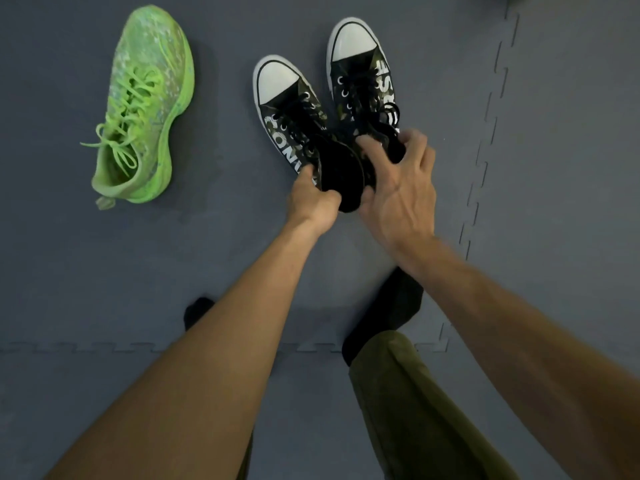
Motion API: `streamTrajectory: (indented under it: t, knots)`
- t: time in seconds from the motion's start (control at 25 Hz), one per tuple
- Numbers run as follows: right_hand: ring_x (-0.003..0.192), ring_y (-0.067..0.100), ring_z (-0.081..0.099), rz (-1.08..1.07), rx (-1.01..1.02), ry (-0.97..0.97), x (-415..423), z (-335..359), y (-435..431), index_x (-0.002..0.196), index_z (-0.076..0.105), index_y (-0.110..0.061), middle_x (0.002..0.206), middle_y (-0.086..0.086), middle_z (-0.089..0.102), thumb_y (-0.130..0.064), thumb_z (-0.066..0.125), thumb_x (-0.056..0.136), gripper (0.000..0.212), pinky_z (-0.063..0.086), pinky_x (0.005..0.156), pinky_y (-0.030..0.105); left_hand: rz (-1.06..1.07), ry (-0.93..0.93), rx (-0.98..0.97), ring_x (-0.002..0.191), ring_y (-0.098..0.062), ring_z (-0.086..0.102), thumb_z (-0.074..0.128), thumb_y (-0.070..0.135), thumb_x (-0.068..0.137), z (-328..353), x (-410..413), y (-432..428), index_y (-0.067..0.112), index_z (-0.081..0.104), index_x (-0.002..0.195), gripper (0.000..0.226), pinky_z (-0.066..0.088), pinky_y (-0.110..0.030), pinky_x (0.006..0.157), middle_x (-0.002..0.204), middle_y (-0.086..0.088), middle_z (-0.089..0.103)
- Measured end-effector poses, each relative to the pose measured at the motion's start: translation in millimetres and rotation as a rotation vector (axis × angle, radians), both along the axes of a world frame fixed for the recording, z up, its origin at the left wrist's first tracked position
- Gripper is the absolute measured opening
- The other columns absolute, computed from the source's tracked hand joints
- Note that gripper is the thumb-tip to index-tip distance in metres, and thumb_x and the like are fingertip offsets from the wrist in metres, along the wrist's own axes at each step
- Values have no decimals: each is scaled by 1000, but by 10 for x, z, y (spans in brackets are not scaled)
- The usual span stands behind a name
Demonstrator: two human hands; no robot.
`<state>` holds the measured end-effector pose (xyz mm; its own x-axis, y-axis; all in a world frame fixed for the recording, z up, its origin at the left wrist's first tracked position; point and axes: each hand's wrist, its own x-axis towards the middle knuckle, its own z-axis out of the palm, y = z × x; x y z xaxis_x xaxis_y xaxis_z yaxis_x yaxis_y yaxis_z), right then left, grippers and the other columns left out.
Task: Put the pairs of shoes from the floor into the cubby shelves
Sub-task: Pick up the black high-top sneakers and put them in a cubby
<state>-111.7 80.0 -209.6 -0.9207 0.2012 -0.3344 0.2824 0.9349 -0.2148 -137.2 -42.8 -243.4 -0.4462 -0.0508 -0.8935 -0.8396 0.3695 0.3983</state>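
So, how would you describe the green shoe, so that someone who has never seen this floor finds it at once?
Start from the grey foam floor mat and look left of the left hand. There the green shoe lies alone, untouched. Unlike the two dark high-top sneakers being gripped, it is low-cut, neon green with green laces, and has no white toe cap.

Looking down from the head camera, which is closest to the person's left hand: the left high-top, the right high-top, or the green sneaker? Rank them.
1. Left high-top: held at its heel by the left hand.
2. Right high-top: just beside it, to the right.
3. Green sneaker: alone, far left on the floor.
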Motion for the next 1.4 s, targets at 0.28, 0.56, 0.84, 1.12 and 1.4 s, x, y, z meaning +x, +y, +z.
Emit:
streamTrajectory:
  t: [0.28, 0.56, 0.84, 1.12, 1.4]
  knots:
    - [104, 32, 46, 73, 56, -64, 282, 40, -181, 127, 47, -26, 122, 20, 44, -6, 58, 82, 50, 52, 65, 34, 17, 25, 44, 98, -30, 72, 59, 5, 79, 46, 135, -60, 28, 53, 120, 47, 60, -47, 88, 103, -7, 71]
    - [102, 36, 53, 343, 75, -208, 158, -170, -49, 118, 63, -16, 109, 18, 56, -14, 62, 83, 35, 42, 94, 43, -83, 211, -34, 92, -13, 69, 66, 15, 77, 137, 198, -135, 26, 53, 135, 60, 57, -36, 88, 82, 16, 70]
    - [90, 38, 62, 437, -77, -206, -228, 361, -253, 102, 63, -6, 101, 14, 65, -14, 62, 81, 23, 46, 68, 39, 104, 225, 28, 81, -2, 65, 57, 43, 82, 506, 87, -312, 27, 67, 118, 41, 49, -11, 61, 86, 19, 65]
    - [87, 36, 64, 485, -2, -409, -416, 1689, -953, 110, 62, -14, 96, 13, 68, -30, 62, 74, 39, 44, 67, 33, 69, 5, 8, 97, -36, 71, 55, 62, 84, 1739, 14, -999, 18, 64, 75, 45, 57, -44, 87, 97, -17, 75]
    - [89, 31, 67, 822, -50, -409, 67, 3639, -1821, 108, 63, -19, 100, 8, 70, -35, 60, 76, 37, 45, 68, 33, 128, -216, 47, 86, -31, 72, 55, 47, 92, 3732, 608, -1973, 11, 66, 99, 38, 63, -47, 80, 93, -12, 70]
